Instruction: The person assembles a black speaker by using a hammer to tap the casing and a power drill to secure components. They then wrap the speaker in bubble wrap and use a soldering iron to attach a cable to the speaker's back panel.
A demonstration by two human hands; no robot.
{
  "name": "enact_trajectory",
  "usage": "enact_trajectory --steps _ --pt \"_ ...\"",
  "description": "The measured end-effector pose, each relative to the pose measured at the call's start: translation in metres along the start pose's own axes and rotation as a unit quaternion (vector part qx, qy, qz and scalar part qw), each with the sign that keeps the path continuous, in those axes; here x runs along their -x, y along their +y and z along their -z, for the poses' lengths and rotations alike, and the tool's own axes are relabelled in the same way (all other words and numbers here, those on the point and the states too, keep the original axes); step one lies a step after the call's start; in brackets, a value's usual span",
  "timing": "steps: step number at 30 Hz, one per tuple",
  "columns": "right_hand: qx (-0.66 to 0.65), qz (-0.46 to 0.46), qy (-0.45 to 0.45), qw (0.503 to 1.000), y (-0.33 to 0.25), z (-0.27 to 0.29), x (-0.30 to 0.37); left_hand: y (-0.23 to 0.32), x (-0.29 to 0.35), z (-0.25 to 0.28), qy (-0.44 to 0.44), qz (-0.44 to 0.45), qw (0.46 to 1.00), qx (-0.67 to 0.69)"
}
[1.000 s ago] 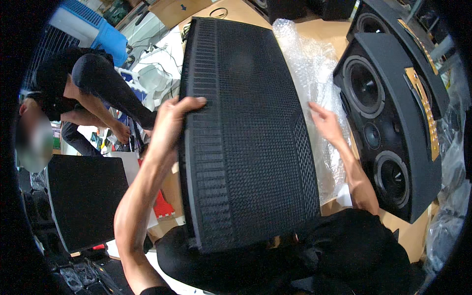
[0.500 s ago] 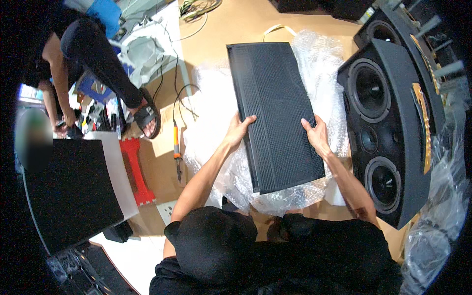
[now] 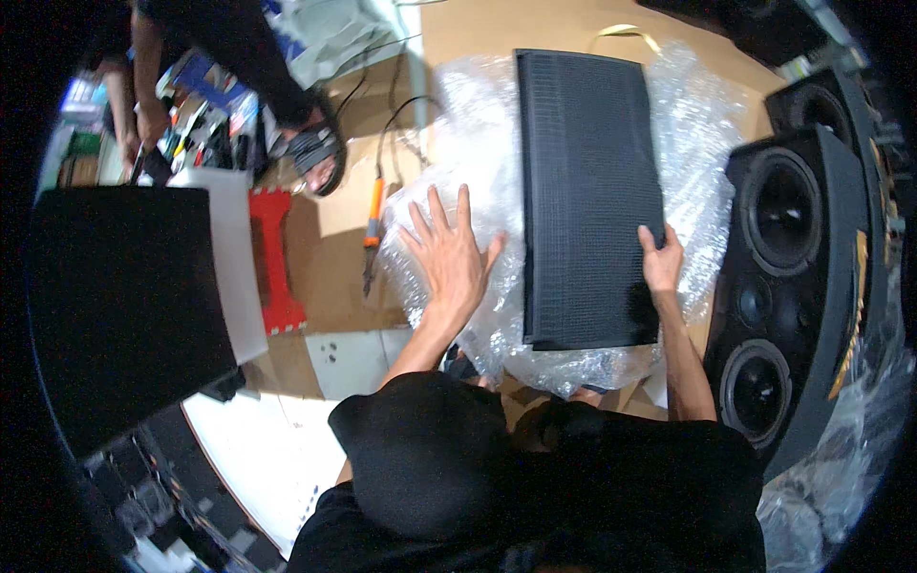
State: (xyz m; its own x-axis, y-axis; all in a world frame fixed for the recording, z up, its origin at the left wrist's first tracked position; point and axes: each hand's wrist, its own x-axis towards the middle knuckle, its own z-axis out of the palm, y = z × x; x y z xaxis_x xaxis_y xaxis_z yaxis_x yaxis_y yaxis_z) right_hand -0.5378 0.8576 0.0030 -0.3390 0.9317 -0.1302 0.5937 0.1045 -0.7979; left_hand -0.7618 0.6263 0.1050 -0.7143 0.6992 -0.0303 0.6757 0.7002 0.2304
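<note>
Our left hand [image 3: 447, 258] spreads wide and empty over bubble wrap [image 3: 697, 153]; our right hand [image 3: 663, 262] pinches the black panel [image 3: 590, 201] at its edge.

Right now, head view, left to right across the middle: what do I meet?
Large black panel, red piece, orange-handled tool, left hand, black grille panel, right hand, nearer black speaker.

Wearer's two hands [image 3: 447, 263] [image 3: 663, 261], one mesh grille [image 3: 590, 201], one orange-handled tool [image 3: 374, 215]
</note>
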Motion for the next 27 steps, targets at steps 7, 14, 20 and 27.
enact_trajectory --steps 7,14,20,27 --pt "-0.013 0.021 -0.023 0.999 -0.006 0.001 0.004 0.025 0.050 -0.041 -0.117 0.043 0.899 0.420" --pt "0.356 0.118 -0.040 0.926 -0.023 0.025 -0.016 0.005 0.066 -0.114 0.115 0.074 0.894 0.427" --pt "0.055 0.225 -0.304 0.924 -0.230 -0.044 0.016 0.010 0.075 -0.098 0.136 0.010 0.970 0.201" --pt "-0.034 -0.021 -0.564 0.825 -0.268 -0.235 0.054 0.006 0.081 -0.082 0.014 -0.065 0.974 0.216"
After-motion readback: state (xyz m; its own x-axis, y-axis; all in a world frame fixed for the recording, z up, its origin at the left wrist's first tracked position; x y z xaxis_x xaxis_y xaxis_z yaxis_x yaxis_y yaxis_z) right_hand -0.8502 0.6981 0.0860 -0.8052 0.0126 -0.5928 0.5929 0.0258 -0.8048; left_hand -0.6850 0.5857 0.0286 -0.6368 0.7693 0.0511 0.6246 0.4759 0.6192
